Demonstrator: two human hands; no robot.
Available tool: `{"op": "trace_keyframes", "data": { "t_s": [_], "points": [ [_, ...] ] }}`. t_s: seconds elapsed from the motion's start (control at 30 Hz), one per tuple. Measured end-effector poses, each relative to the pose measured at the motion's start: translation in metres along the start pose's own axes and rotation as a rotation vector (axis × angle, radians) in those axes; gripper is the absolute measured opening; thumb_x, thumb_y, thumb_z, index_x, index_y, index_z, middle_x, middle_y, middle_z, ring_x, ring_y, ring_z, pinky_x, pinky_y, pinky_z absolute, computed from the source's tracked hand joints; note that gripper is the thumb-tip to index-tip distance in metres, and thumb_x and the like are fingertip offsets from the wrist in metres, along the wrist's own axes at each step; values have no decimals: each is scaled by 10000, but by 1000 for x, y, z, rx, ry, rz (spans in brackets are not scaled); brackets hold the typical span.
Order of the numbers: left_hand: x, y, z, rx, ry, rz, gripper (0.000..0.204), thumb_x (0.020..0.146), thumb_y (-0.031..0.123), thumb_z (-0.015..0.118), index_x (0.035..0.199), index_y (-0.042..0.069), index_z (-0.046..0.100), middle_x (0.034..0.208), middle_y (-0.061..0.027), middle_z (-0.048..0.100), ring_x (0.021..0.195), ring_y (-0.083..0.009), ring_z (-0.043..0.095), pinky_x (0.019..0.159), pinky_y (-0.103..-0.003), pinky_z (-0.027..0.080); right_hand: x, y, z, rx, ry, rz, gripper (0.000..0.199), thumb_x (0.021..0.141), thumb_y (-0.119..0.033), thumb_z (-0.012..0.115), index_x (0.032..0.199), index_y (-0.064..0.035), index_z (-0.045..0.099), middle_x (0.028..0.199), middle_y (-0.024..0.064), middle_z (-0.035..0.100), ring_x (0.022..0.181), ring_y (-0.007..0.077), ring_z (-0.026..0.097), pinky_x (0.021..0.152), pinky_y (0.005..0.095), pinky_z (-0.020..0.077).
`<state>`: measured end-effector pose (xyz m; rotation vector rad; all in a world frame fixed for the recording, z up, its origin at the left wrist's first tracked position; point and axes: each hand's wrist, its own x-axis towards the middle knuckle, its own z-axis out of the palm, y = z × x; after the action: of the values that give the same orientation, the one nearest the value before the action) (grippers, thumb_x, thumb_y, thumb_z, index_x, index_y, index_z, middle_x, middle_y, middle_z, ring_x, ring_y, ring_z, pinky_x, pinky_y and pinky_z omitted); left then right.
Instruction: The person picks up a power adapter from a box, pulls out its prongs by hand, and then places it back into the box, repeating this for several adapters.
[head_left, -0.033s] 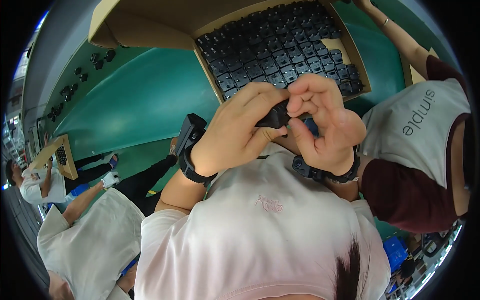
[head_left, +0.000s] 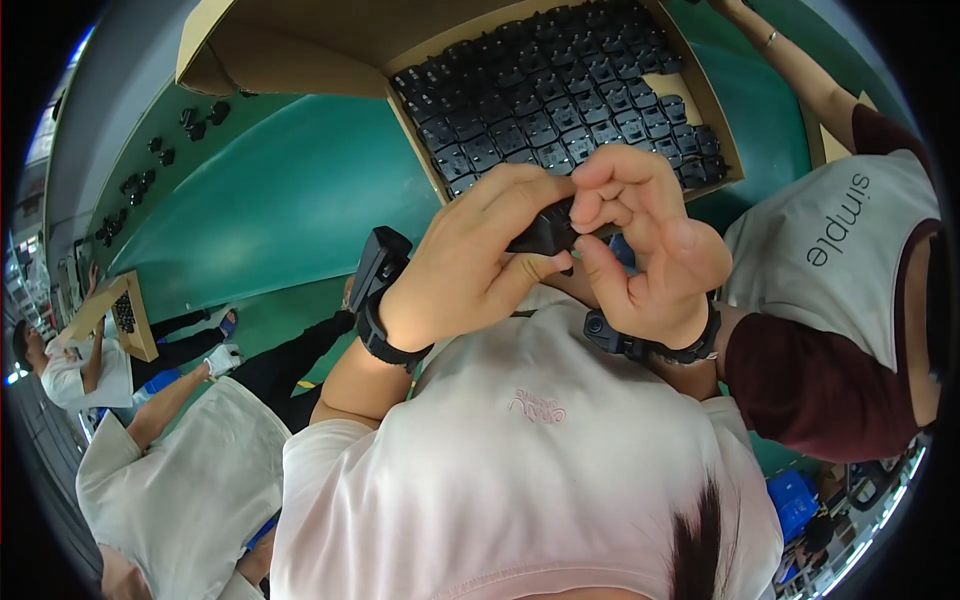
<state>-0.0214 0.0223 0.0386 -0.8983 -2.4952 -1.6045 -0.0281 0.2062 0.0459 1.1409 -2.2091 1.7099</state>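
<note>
A small black plastic part (head_left: 543,234) is held in front of my chest, at the near edge of the carton. My left hand (head_left: 470,250) wraps round it from the left, its fingers over the top and the thumb below. From the right, the curled fingertips and thumb of my right hand (head_left: 650,250) close on the part's other end. Whether something tiny sits between those fingertips is hidden. Just beyond my hands lies an open cardboard carton (head_left: 415,135) with rows of similar black plastic parts (head_left: 540,95).
The carton rests on a green-topped table (head_left: 300,200). Loose black parts (head_left: 195,120) lie at the far left. One co-worker (head_left: 830,260) stands close on my right, another (head_left: 190,470) on my left. Farther left, a person is by a smaller carton (head_left: 140,320).
Hardly anything differs. Both hands and the black plastic part have shifted very slightly to the left, with the same grip.
</note>
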Motion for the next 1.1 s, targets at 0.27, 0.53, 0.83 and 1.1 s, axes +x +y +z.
{"op": "trace_keyframes", "data": {
  "t_s": [0.27, 0.53, 0.83, 1.1],
  "points": [
    [-3, -15, -59, -158, -35, -1, 438, 725, 119, 672, 1127, 35, 519, 1057, -137, 551, 924, -315, 555, 749, -343, 472, 47, -13, 40, -21, 48, -55, 862, 721, 208, 480, 1272, -361, 140, 1151, 261, 387, 841, 190, 516, 711, 270, 504],
    [26, -50, -146, -221, -46, -28, 434, 735, 100, 664, 1136, 31, 513, 1058, -148, 554, 931, -313, 552, 765, -334, 464, 140, -3, 65, -142, -136, 157, 919, 718, 204, 502, 1290, -397, 108, 1149, 265, 386, 878, 209, 519, 715, 305, 509],
    [21, -65, -157, -648, -58, -277, 433, 797, 92, 632, 1193, 15, 473, 1146, -117, 528, 962, -232, 560, 822, -299, 441, 141, 29, 43, -131, 187, -13, 600, 733, 69, 628, 1249, -118, 384, 1173, 175, 443, 876, 208, 523, 760, 290, 466],
    [-13, -39, -140, -830, 265, -598, 501, 868, 266, 583, 1261, 12, 403, 1196, -128, 503, 945, -196, 570, 795, -293, 458, 110, 37, -5, -486, 62, 485, 333, 739, -78, 672, 1059, -41, 589, 1022, 125, 592, 885, 245, 555, 776, 297, 449]
  ]
}}
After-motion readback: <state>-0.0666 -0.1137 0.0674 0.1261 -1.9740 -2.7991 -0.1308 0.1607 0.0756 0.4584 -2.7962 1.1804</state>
